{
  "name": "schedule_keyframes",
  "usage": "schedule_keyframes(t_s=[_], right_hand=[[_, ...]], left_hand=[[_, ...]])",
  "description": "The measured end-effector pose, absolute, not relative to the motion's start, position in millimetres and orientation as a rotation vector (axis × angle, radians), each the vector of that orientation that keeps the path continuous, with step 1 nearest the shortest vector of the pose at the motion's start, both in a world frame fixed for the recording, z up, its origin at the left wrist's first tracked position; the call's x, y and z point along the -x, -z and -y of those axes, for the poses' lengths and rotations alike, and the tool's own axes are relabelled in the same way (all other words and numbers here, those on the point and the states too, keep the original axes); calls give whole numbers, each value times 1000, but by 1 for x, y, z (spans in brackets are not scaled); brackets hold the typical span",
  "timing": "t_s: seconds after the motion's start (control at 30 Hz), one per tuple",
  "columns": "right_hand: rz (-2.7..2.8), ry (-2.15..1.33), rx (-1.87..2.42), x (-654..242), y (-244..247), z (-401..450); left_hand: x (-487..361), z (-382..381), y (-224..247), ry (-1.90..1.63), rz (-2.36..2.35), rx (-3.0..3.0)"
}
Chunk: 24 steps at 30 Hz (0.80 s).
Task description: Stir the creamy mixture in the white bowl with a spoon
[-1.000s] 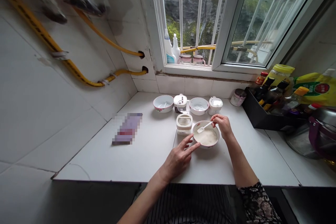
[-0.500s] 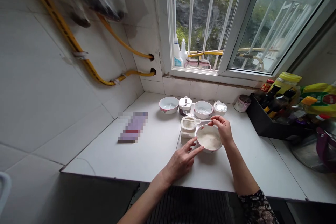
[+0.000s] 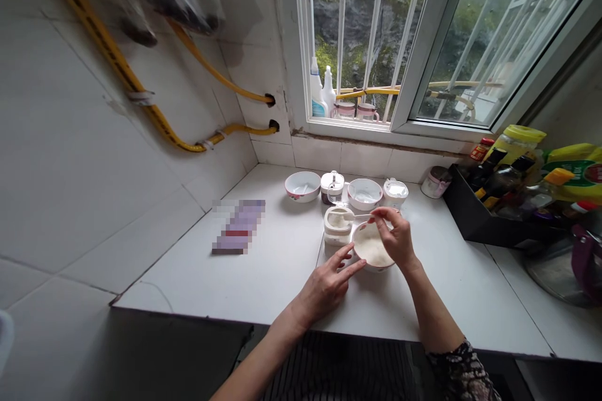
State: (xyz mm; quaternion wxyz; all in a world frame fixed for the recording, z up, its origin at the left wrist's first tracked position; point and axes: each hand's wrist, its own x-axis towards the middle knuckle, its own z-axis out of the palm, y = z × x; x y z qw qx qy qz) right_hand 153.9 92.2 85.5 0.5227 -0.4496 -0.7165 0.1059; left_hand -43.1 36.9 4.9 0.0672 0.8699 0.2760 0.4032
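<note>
Right hand (image 3: pixel 397 239): the thumb and fingertips are closed in a pinch on the end of a white spoon (image 3: pixel 360 217). No gap shows between the fingertips at the handle. The spoon lies nearly level, its handle extending left from the fingers above the far rim of the front bowl (image 3: pixel 375 268). Its head is at the opening of the white container (image 3: pixel 337 240); depth within the contents cannot be determined.

Left hand (image 3: pixel 324 288): the fingers are partly extended and spread. Two fingertips are at the near-left side of the front bowl, apparently touching the rim. The hand is not wrapped around the bowl.

The front bowl stands upright on the white countertop (image 3: pixel 282 269), just right of the white container, and contains a pale substance (image 3: pixel 371 249). Behind them stand, from left to right, a rear-left bowl (image 3: pixel 296 196), a lidded jar (image 3: pixel 332 181), a second rear bowl (image 3: pixel 364 205) and a small lidded pot (image 3: pixel 396 188).
</note>
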Motion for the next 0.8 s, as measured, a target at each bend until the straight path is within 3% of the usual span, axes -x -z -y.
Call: schedule_keyframes(t_s=[0.37,0.8], right_hand=[[1927,-167,1208,-171,-76,-99],[1397,-899,1321,-178,-82,-103]], left_hand=[[45,-36,-6,-1190,-821,-2608],[45,-37,-3,-1160,-841,-2620]])
